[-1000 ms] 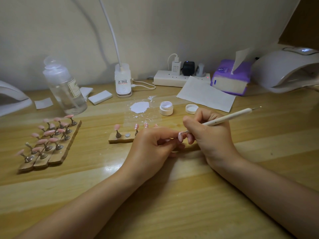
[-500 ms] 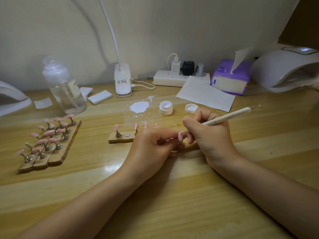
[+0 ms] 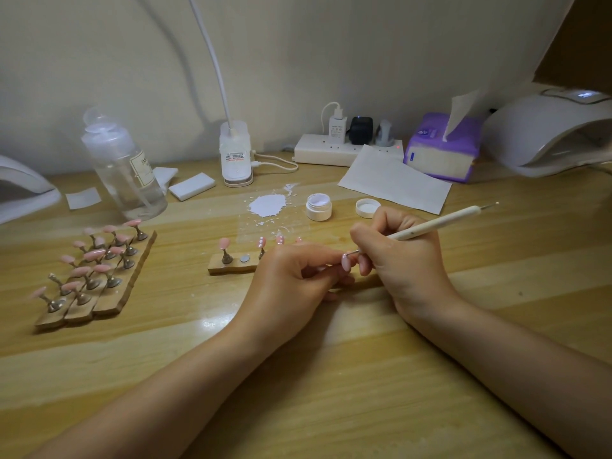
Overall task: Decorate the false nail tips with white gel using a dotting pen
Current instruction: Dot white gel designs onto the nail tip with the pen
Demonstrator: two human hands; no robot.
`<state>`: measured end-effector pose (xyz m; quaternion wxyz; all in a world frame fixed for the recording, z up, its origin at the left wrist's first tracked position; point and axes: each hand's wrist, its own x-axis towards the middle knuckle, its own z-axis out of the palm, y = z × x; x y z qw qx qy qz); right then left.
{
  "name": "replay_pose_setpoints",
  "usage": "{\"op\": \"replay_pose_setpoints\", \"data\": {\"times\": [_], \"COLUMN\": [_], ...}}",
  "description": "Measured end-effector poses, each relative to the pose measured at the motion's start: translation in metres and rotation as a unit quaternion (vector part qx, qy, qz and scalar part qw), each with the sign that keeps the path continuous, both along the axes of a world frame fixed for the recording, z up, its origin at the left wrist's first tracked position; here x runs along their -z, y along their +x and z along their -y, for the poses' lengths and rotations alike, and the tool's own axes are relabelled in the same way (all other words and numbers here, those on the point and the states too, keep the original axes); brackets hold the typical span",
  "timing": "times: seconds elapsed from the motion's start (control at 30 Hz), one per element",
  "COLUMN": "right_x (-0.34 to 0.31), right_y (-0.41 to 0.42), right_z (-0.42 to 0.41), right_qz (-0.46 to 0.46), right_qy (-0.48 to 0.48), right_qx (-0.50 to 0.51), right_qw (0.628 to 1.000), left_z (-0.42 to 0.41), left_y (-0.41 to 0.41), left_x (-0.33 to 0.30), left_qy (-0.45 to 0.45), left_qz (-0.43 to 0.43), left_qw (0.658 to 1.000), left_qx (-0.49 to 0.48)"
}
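Almost nothing has moved in the last second, so dotting looks ongoing. Over the worktop (image 3: 331,376), the left hand (image 3: 291,279) pinches a pink nail tip (image 3: 345,262); the right hand (image 3: 394,256) grips the dotting pen (image 3: 433,224) against it. Beyond, white gel (image 3: 267,205) lies smeared.

Little can be read. The clear plastic pump bottle (image 3: 124,167) at the left of the frame carries a cream label with a dark border; its first letters look like "JM", and the rest is too blurred to make out. The white lamp base (image 3: 235,157) at the upper middle bears a small sticker with red and dark print, illegible. The white charger plug (image 3: 337,126) on the white power strip (image 3: 334,149) shows tiny grey print, also unreadable.
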<state>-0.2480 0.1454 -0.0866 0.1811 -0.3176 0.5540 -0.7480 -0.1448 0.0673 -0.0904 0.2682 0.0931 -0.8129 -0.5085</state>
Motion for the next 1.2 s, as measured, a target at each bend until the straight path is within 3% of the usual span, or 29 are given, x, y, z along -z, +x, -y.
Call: {"op": "replay_pose_setpoints", "data": {"times": [1.2], "right_x": [0.0013], "right_y": [-0.0002], "right_z": [0.0004], "right_qz": [0.004], "right_qy": [0.000], "right_qx": [-0.002], "right_qw": [1.000], "left_z": [0.0010], "left_y": [-0.0010], "left_x": [0.0026], "left_qy": [0.023], "left_qz": [0.009], "left_qw": [1.000], "left_qx": [-0.002]}}
